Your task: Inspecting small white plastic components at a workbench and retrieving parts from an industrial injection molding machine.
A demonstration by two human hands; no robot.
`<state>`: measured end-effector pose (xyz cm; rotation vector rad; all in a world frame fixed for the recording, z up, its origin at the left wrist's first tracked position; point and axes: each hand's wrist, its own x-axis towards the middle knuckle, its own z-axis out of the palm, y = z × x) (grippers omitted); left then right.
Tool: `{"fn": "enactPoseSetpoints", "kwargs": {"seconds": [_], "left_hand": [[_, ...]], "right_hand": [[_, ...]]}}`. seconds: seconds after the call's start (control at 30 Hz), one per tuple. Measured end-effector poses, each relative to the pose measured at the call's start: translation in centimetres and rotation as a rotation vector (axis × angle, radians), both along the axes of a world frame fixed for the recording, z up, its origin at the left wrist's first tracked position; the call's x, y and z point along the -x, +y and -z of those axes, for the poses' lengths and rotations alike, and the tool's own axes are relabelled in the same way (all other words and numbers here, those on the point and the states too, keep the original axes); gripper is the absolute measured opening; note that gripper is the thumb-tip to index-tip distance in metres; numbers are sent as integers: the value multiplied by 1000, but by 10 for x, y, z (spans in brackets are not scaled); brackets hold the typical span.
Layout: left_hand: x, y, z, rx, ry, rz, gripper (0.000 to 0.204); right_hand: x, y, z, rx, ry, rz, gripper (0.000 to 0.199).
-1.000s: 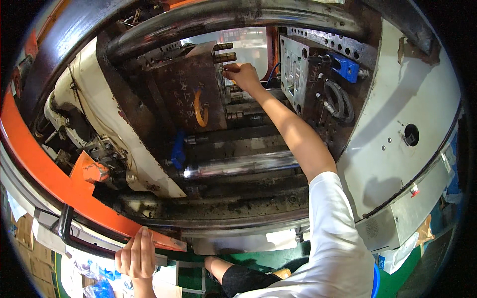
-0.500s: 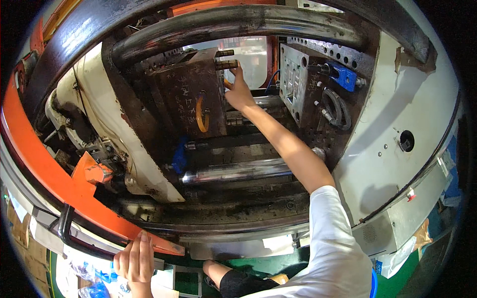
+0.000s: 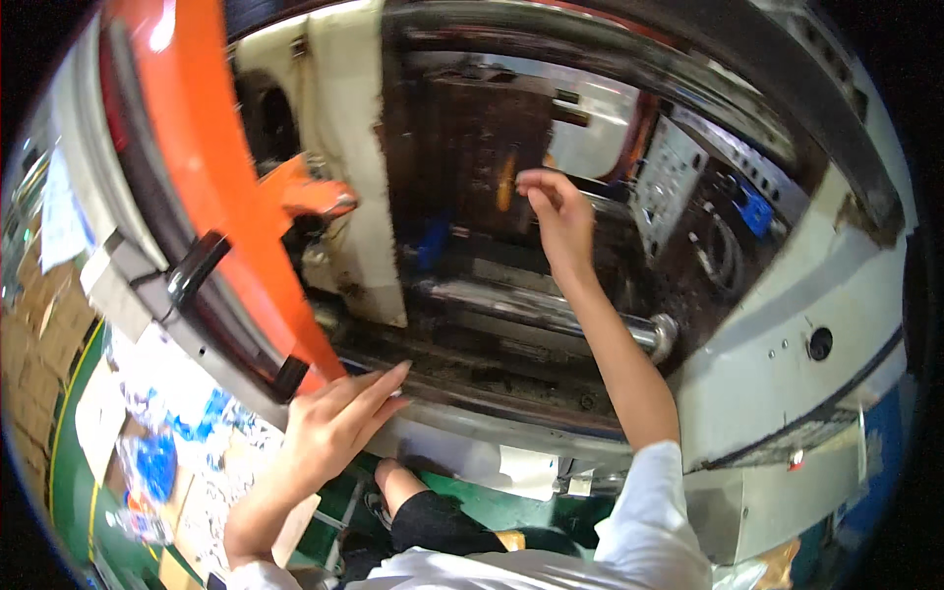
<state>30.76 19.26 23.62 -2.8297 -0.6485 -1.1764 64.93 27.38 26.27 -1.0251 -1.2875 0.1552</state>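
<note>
My left hand (image 3: 339, 423) rests at the lower end of the orange door frame (image 3: 251, 236), its fingers stretched out past the edge. A small pale spot shows by its fingertips, too blurred to name. My right hand (image 3: 562, 221) is inside the moulding machine, in front of the brown steel mould half (image 3: 472, 147). Its fingers are curled toward the thumb; whatever they hold, if anything, is too small to make out. Beside those fingers, a yellow hose loop (image 3: 506, 184) hangs on the mould half. The other mould half (image 3: 669, 177), with a silvery face, stands across the gap.
Thick steel tie bars (image 3: 511, 303) cross the machine above and below my right arm. A black handle (image 3: 197, 267) sticks out from the door. At lower left, a table holds blue and clear plastic bags (image 3: 152, 467). A white machine panel (image 3: 787, 344) stands at right.
My right hand has drawn back from the mould half's inner face toward me. My left hand has shifted right and up, fingers now stretched. The view has turned left, and the orange door appears closer.
</note>
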Motion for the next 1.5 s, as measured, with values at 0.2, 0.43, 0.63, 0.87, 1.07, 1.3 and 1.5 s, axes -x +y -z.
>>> {"fn": "enactPoseSetpoints", "kwargs": {"seconds": [0.2,0.43,0.63,0.87,1.07,1.3,1.5], "left_hand": [[-8,0,-7,185,85,40,72],[-18,-5,-14,288,248,7,72],[-26,-7,-15,325,251,-36,62],[-36,-22,-20,286,351,-59,41],[-45,-17,-14,289,294,-44,39],[-59,-17,-13,309,315,-8,42],[-61,-16,-6,301,331,-24,43]], "right_hand": [[101,-117,-24,-71,-1008,-237,22],[116,-130,6,112,-1266,-156,22],[122,-132,19,232,-1169,-99,17],[126,-146,4,275,-1169,-92,8],[115,-146,16,154,-1112,-28,8],[107,-143,22,247,-1111,-28,8],[109,-145,19,345,-1147,-13,10]]}}
